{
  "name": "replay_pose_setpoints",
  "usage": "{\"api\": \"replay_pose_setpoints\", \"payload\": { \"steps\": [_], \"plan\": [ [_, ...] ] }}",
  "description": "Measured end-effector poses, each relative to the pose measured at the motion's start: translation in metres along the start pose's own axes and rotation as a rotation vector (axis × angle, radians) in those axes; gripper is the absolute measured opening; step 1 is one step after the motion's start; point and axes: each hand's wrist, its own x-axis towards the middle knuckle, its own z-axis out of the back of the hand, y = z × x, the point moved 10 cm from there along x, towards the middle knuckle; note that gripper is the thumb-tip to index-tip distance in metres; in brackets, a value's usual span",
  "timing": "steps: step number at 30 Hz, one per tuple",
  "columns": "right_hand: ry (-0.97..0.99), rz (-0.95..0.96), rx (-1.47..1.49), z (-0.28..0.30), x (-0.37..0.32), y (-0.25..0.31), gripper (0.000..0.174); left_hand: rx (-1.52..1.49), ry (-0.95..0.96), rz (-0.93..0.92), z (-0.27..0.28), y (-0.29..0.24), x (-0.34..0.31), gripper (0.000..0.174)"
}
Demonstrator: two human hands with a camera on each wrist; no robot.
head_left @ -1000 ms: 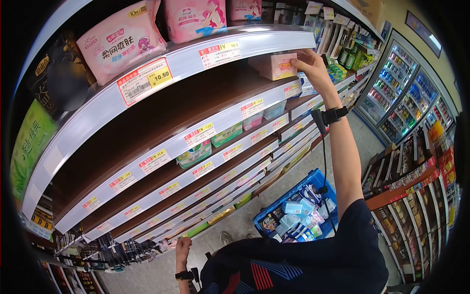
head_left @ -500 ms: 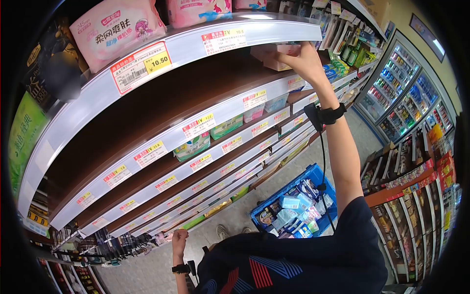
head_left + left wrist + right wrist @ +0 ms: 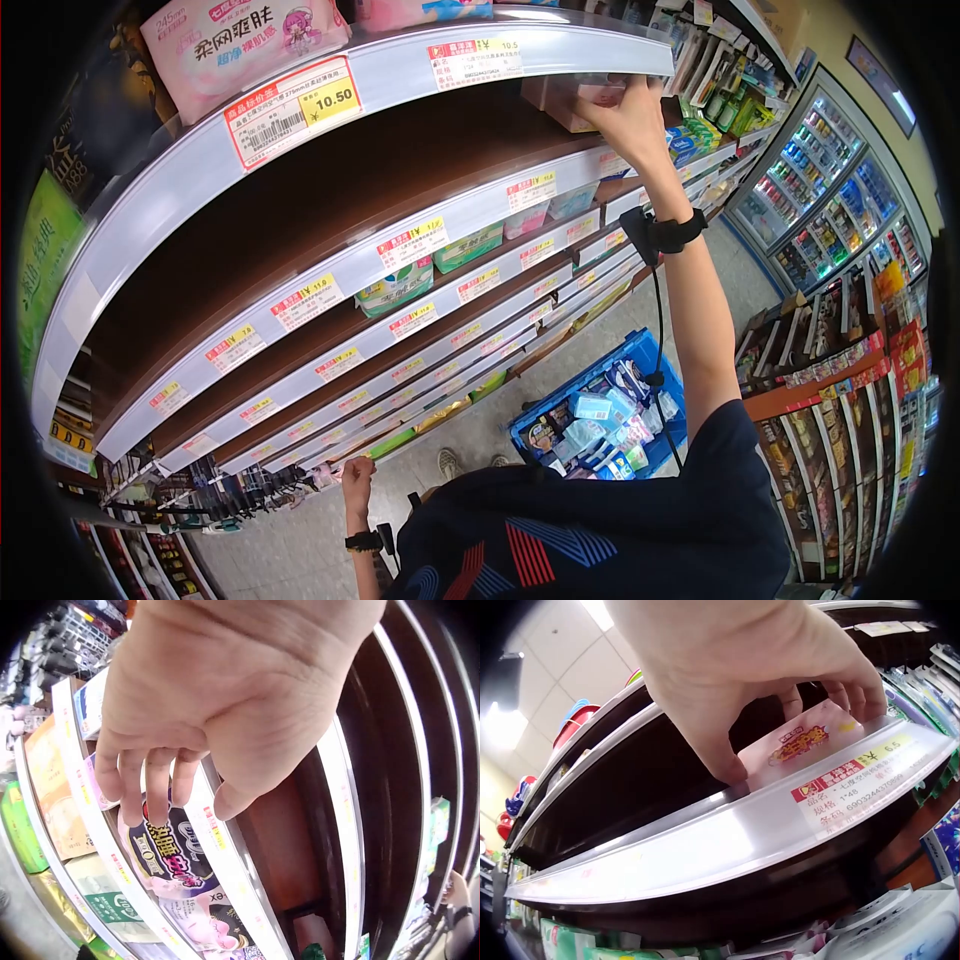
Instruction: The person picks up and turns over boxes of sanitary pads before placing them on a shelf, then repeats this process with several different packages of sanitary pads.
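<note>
My right hand (image 3: pixel 632 125) reaches onto the upper shelf and holds a small pink box (image 3: pixel 802 744). In the right wrist view, the thumb (image 3: pixel 724 761) is at the box's left end and the fingers curl over its far right side. The box lies just behind the price-label strip (image 3: pixel 705 851). Beside it in the head view, part of another pink box (image 3: pixel 538 97) shows under the shelf above. My left hand (image 3: pixel 357 482) hangs low near the lower shelves, its fingers loosely bent and nothing in them, as the left wrist view shows.
Pink sanitary pad packs (image 3: pixel 250 45) stand on the shelf above. Green packs (image 3: pixel 397 290) sit on a lower shelf. A blue crate (image 3: pixel 655 350) full of packs is on the floor. Drinks fridges (image 3: pixel 815 180) and a snack rack (image 3: pixel 820 470) stand to the right.
The right hand has moved from the box's right side to over it, with the thumb now on its left. The box sits farther back from the shelf edge. The left hand still hangs low.
</note>
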Motion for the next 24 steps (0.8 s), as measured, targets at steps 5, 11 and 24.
{"api": "replay_pose_setpoints", "payload": {
  "steps": [5, 11, 24],
  "plan": [
    [-0.013, 0.047, -0.059, -0.010, 0.006, -0.008, 0.087, -0.010, 0.023, -0.032, -0.001, -0.003, 0.000, 0.019],
    [0.277, 0.166, -0.062, -0.036, 0.033, 0.008, 0.054, -0.005, 0.023, -0.037, -0.002, -0.006, 0.002, 0.021],
    [0.318, 0.289, 0.010, -0.056, 0.047, 0.039, 0.050, -0.090, 0.046, -0.050, 0.000, 0.007, 0.007, 0.015]
  ]
}}
